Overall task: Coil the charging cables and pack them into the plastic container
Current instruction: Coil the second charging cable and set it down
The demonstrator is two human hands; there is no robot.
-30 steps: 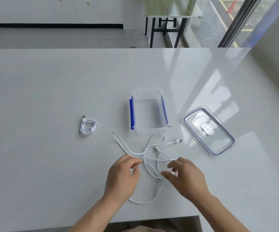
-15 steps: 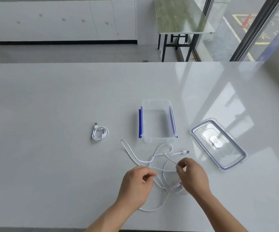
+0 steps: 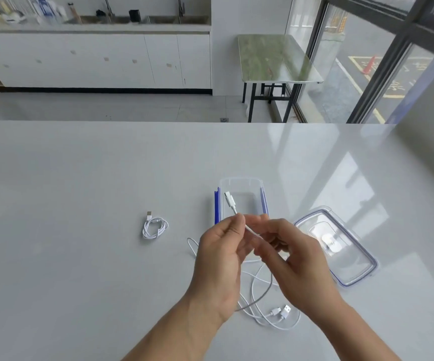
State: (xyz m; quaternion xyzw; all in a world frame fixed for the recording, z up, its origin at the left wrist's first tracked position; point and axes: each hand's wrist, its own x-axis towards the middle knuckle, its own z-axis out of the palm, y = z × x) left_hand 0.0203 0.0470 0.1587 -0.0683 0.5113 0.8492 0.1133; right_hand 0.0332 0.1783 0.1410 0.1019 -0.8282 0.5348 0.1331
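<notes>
Up they come! Both hands have lifted off the table (image 3: 80,183) since a moment ago, carrying one end of the loose cable (image 3: 271,285) with them, and the view has tipped up to take in far more of the room.

That table is white and glossy, with window glare across its right half. Beyond its far edge is pale tiled floor. At 11 o'clock a run of white cabinets (image 3: 93,58) sits under a cluttered counter (image 3: 93,27). At 1 o'clock a green-topped folding table (image 3: 275,58) stands by the tall window (image 3: 367,61), and there is yellow-painted road outside.

The left hand (image 3: 218,259) pinches the cable between thumb and fingertips just below its connector (image 3: 229,199). That short white end stands up over the container (image 3: 239,181), its long axis near vertical and its tip pointing to about 11 o'clock. The right hand (image 3: 296,261) is just beside it, with its fingers curled around the same strand. The rest of the cable trails down in loose loops on the table between the wrists, and two plugs (image 3: 285,310) lie at 5 o'clock from the hands.

The clear container with blue clips sits open at 12 o'clock from the hands, long axis running away from the person. Its lid (image 3: 354,264) lies flat at 3 o'clock from the hands. The coiled cable (image 3: 154,226) waits at 9 o'clock, well apart.
</notes>
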